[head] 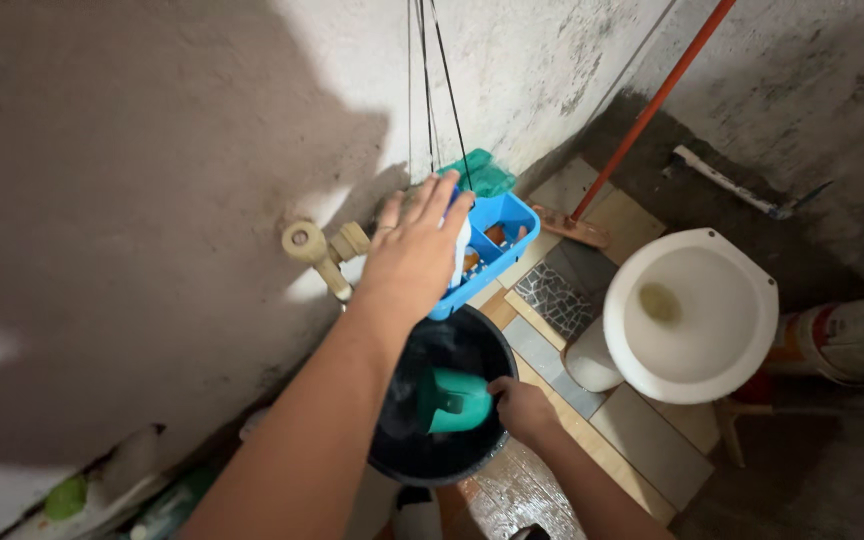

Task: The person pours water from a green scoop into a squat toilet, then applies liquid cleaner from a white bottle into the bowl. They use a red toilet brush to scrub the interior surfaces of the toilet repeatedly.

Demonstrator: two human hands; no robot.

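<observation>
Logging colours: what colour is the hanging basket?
Blue basket, seen in the head view, beside the left hand.

White toilet bowl [692, 310], orange-handled broom [642, 120], wall tap [317, 250].

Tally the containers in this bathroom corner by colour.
Blue: 1, hanging basket, reached by the left hand
Black: 1, bucket
Green: 1, scoop, held by the right hand
White: 1, toilet bowl
Total: 4

basket [507, 222] blue | scoop [455, 402] teal | bucket [442, 455] black | toilet bowl [742, 330] white | broom handle [652, 105] orange
</observation>
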